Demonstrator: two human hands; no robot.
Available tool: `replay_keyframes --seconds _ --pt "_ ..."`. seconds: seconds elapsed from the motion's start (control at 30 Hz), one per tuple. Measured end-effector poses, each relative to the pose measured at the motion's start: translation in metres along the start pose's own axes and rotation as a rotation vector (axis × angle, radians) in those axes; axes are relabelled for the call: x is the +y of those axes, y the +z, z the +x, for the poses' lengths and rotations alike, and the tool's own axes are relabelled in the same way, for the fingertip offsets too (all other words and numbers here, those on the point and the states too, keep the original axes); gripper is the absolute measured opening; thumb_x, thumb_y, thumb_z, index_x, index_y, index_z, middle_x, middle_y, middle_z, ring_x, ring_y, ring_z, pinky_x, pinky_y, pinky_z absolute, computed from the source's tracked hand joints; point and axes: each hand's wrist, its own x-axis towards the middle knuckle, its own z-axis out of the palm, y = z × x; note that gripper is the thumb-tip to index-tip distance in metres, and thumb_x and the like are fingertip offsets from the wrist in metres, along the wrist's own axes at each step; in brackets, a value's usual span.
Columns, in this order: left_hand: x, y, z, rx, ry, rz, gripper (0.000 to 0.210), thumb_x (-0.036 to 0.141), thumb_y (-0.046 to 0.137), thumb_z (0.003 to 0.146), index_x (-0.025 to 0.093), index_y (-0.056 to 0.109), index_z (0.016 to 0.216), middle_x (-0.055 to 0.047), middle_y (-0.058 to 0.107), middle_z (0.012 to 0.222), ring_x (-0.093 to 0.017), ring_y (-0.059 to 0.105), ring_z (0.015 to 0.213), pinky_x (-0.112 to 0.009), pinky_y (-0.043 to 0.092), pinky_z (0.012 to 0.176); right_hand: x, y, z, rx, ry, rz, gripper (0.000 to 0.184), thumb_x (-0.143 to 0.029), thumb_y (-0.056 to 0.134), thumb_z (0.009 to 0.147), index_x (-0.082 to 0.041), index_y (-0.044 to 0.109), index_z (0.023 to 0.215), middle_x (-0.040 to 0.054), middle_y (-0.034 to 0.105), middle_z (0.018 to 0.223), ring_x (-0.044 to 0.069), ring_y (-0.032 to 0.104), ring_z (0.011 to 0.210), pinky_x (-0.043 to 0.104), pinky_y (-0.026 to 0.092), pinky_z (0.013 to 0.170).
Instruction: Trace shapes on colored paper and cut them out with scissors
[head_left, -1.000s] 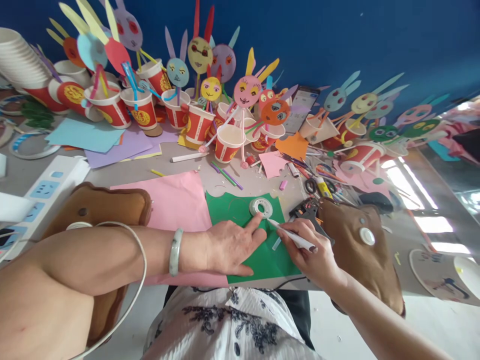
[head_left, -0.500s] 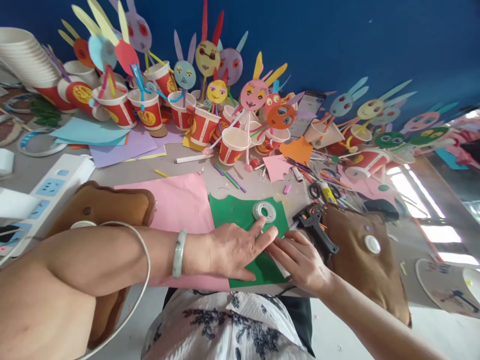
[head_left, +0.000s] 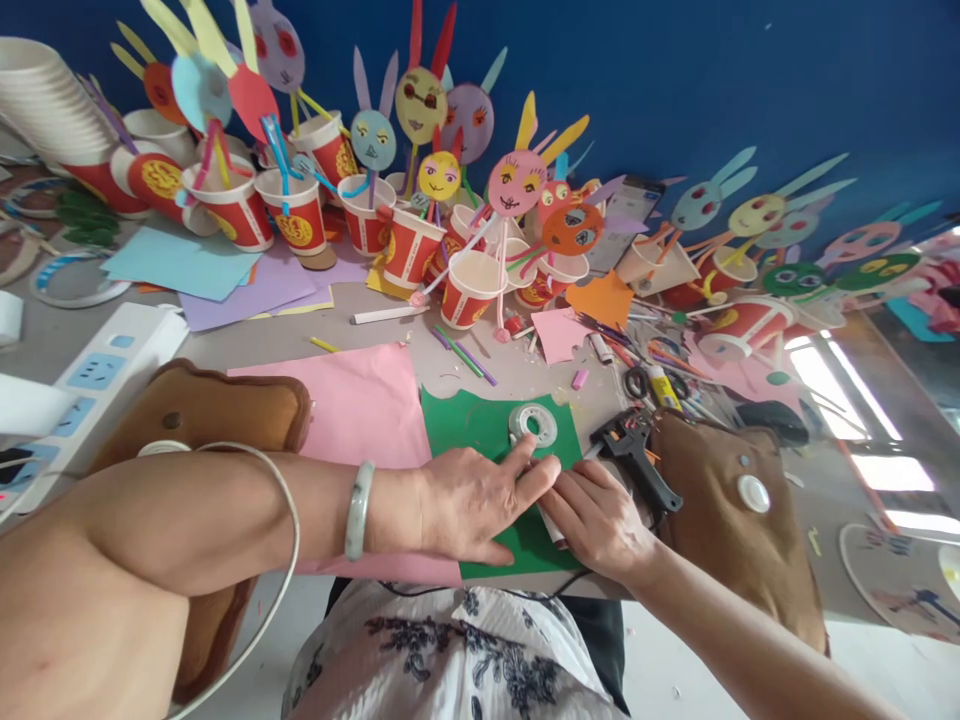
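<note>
Left hand (head_left: 474,505): lies palm down, centre of the frame, over the green paper; fingers spread, index fingertip on the near edge of the white ring; nothing is gripped.
Right hand (head_left: 607,520): lies right of the left hand, just beside its fingertips; fingers bent and close together around the white marker (head_left: 553,527); fingertips partly hidden.
White marker: slants beneath the right hand; one barrel end shows at the lower left of the fingers, tip hidden.
White ring (head_left: 548,428): lies flat on the upper part of the green paper, right of centre in the frame.
Green paper (head_left: 469,415): lies flat, centre of the frame, both hands above it.
Pink paper (head_left: 367,405): adjoins the green paper on its left; the left wrist crosses it.
Glue gun (head_left: 639,465): lies right of the green paper, near the right hand.
Brown pouch (head_left: 724,530): lies at the lower right, beside the glue gun.
Power strip (head_left: 101,385): lies at the left edge.
Paper cups (head_left: 411,250): stand or lie across the upper frame, many with rabbit-eared paper faces.
</note>
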Motion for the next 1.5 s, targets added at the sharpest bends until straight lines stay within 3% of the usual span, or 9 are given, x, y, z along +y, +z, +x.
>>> replay_keyframes --seconds 0.2,0.33,0.6,0.8,0.93,1.03,1.23,1.37,1.5 --pt "0.001 -0.005 -0.001 -0.025 -0.014 -0.013 0.098 0.06 0.058 0.083 0.006 0.015 0.153 -0.031 0.017 0.158 -0.025 0.069 0.091 -0.032 0.052 0.061 0.005 -0.003 -0.015 0.001 0.044 0.148 0.044 -0.034 0.025 0.104 -0.014 0.062 0.119 0.013 0.071 0.085 0.022 0.061 0.069 0.037 0.042 0.063" --pt "0.001 -0.007 -0.001 -0.055 -0.016 -0.009 0.097 0.058 0.057 0.085 0.006 0.012 0.153 -0.033 0.014 0.158 -0.027 0.069 0.094 -0.032 0.051 0.06 0.009 -0.008 -0.024 -0.023 0.058 0.153 0.047 -0.035 0.02 0.105 -0.014 0.056 0.128 0.0145 0.074 0.095 0.021 0.066 0.073 0.037 0.042 0.065" --pt "0.001 -0.003 -0.002 -0.022 -0.018 -0.003 0.096 0.06 0.057 0.084 0.006 0.016 0.153 -0.032 0.014 0.158 -0.025 0.069 0.087 -0.031 0.049 0.058 0.017 -0.021 -0.026 -0.032 0.05 0.175 0.034 -0.024 0.033 0.103 -0.016 0.054 0.128 0.0133 0.076 0.094 0.022 0.07 0.076 0.036 0.043 0.064" --pt "0.003 -0.002 -0.001 -0.036 -0.021 0.008 0.099 0.063 0.056 0.083 0.008 0.014 0.154 -0.032 0.015 0.158 -0.023 0.068 0.083 -0.031 0.048 0.058 0.024 -0.022 -0.033 -0.058 0.014 0.117 0.04 -0.028 0.025 0.104 -0.013 0.053 0.129 0.0152 0.075 0.094 0.023 0.068 0.072 0.038 0.044 0.064" --pt "0.002 -0.004 0.0 -0.071 -0.045 0.011 0.1 0.063 0.057 0.083 0.01 0.013 0.154 -0.033 0.014 0.158 -0.023 0.068 0.083 -0.031 0.049 0.06 0.028 -0.022 -0.045 -0.005 0.049 0.091 0.033 -0.021 0.046 0.098 -0.02 0.054 0.131 0.0094 0.076 0.092 0.021 0.068 0.069 0.037 0.047 0.066" --pt "0.001 -0.005 0.0 -0.063 -0.036 -0.001 0.093 0.063 0.057 0.082 0.011 0.021 0.151 -0.031 0.015 0.159 -0.021 0.068 0.079 -0.031 0.049 0.058 0.029 -0.024 -0.047 0.082 0.142 0.072 0.045 -0.011 0.054 0.091 -0.026 0.051 0.134 0.0062 0.076 0.095 0.021 0.07 0.071 0.037 0.048 0.067" --pt "0.002 -0.009 -0.002 -0.081 -0.003 0.039 0.066 0.061 0.055 0.085 0.013 0.05 0.129 -0.028 0.019 0.159 -0.025 0.071 0.077 -0.033 0.051 0.054 0.031 -0.019 -0.017 0.007 0.401 0.105 0.028 -0.02 0.06 0.09 -0.024 0.052 0.116 0.0102 0.074 0.107 0.025 0.071 0.084 0.042 0.05 0.08" --pt "0.004 -0.013 -0.004 -0.059 0.012 0.086 0.063 0.062 0.054 0.086 0.013 0.053 0.126 -0.03 0.028 0.155 -0.027 0.072 0.083 -0.033 0.053 0.059 0.035 -0.008 0.005 -0.125 0.418 0.215 0.028 -0.029 0.062 0.088 -0.022 0.051 0.113 0.015 0.069 0.119 0.028 0.069 0.097 0.044 0.051 0.084" --pt "0.004 -0.012 -0.004 -0.044 0.019 0.099 0.061 0.062 0.055 0.085 0.014 0.055 0.122 -0.03 0.033 0.152 -0.027 0.072 0.083 -0.033 0.054 0.06 0.04 0.0 0.017 -0.151 0.428 0.253 0.026 -0.027 0.06 0.087 -0.022 0.05 0.111 0.0142 0.068 0.12 0.028 0.068 0.101 0.045 0.051 0.088"
